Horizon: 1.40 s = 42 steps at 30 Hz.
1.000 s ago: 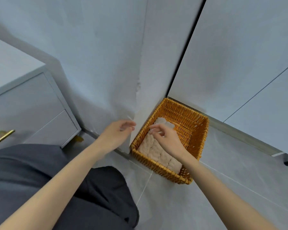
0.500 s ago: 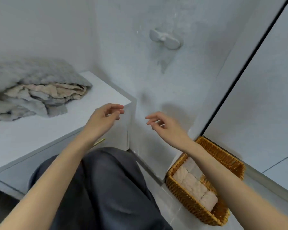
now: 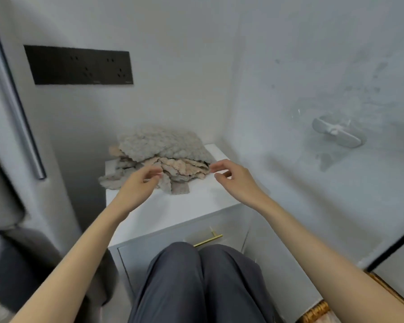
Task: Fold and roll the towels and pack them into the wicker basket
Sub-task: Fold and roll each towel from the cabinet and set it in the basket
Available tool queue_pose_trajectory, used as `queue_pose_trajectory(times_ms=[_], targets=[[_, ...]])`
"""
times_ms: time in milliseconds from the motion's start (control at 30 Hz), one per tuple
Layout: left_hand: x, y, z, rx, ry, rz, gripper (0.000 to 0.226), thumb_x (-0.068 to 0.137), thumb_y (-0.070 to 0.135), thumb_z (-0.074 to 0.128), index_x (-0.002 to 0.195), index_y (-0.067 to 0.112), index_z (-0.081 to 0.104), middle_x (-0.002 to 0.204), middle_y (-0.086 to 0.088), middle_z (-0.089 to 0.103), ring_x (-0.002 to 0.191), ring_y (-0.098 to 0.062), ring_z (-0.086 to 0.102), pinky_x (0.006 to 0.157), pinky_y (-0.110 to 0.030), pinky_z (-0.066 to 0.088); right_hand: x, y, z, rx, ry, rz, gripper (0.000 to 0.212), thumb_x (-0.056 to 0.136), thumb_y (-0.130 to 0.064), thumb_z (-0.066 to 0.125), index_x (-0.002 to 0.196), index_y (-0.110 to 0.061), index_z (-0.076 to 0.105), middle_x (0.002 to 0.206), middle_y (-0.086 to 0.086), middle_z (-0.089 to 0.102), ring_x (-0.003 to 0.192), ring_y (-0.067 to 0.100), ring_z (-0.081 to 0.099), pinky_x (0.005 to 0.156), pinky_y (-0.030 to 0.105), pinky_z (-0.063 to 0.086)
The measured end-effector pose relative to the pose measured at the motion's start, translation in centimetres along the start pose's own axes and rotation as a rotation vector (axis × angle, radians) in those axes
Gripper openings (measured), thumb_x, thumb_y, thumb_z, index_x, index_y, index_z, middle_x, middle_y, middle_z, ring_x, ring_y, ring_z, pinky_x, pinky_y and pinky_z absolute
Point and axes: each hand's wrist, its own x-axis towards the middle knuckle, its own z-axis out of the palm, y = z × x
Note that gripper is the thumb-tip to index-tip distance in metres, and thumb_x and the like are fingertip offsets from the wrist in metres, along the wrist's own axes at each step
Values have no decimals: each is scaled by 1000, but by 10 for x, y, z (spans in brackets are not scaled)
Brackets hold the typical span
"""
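A heap of grey and beige textured towels (image 3: pixel 160 155) lies at the back of a white cabinet top (image 3: pixel 184 206). My left hand (image 3: pixel 141 183) hovers just in front of the heap's left side, fingers loosely curled and holding nothing. My right hand (image 3: pixel 233 177) hovers at the heap's right front edge, fingers relaxed and empty, fingertips close to the beige towel's edge. Only a corner of the wicker basket (image 3: pixel 317 313) shows at the bottom right, by my right forearm.
The cabinet has a drawer with a gold handle (image 3: pixel 208 240) right above my knees (image 3: pixel 196 276). A black socket panel (image 3: pixel 79 65) is on the back wall. A white hook (image 3: pixel 337 134) sits on the right wall. A dark grey seat (image 3: pixel 7 264) stands at left.
My view has swung left from the basket to the cabinet. Both hands left the basket and moved up to the towel heap, still empty.
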Motion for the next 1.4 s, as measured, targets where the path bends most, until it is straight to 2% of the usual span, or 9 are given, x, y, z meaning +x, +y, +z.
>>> queue_pose_trajectory(times_ms=[300,500,667,833,967,1133,1233,1300,1400], targets=[[10,-77,-3,570,-132,-123,45,100,24,40,145,19,37,148,-7,39,134,-26,38,107,-35,32,80,-30,68,-70,-109,-121,30,90,-7,51,116,-17,62,123,-3,60,99,8,54,74,5,36],[14,-93,-2,829,-6,-16,30,99,20,33,113,17,59,113,-3,57,103,-25,50,74,-31,41,124,-43,113,-306,-115,-261,31,88,-12,52,115,-24,61,127,-1,55,121,20,46,98,36,39],[18,-95,0,860,39,-9,33,100,26,33,119,20,59,113,0,58,104,-20,50,73,-29,39,142,-43,133,-618,31,-363,28,88,-19,57,115,-25,59,125,-4,54,120,20,42,99,37,29],[21,-92,3,922,50,-19,35,101,31,31,121,20,57,113,0,57,105,-20,50,73,-30,42,150,-35,132,-689,135,-406,12,91,-26,58,101,-24,63,116,-6,58,112,18,45,94,36,24],[23,-92,2,922,12,-30,36,101,32,32,123,20,57,116,-1,56,109,-21,50,76,-32,44,154,-36,123,-680,148,-412,15,96,-26,51,102,-21,64,115,-7,60,109,17,45,93,34,25],[24,-83,-4,825,-24,-68,33,100,29,33,117,18,59,116,-3,59,108,-23,54,80,-33,46,154,-58,84,-273,265,-323,15,97,-21,47,101,-16,61,101,-4,62,101,17,47,79,28,30],[24,-68,-4,615,158,-36,27,99,30,41,118,15,50,121,-3,53,100,-20,55,75,-33,48,153,-69,47,-30,248,-249,13,96,-16,47,102,-14,58,99,-1,62,98,15,55,78,21,39],[24,-51,0,473,319,70,43,94,37,53,127,14,39,130,-3,45,104,-18,51,74,-31,46,150,-78,24,66,261,-224,10,96,-16,49,101,-16,58,98,-5,62,95,10,58,78,16,42],[30,-14,6,217,355,206,89,80,53,66,145,21,16,146,-3,28,134,-17,30,104,-34,38,141,-91,-2,121,297,-233,5,95,-19,54,97,-20,58,95,-7,63,83,2,59,70,10,42]])
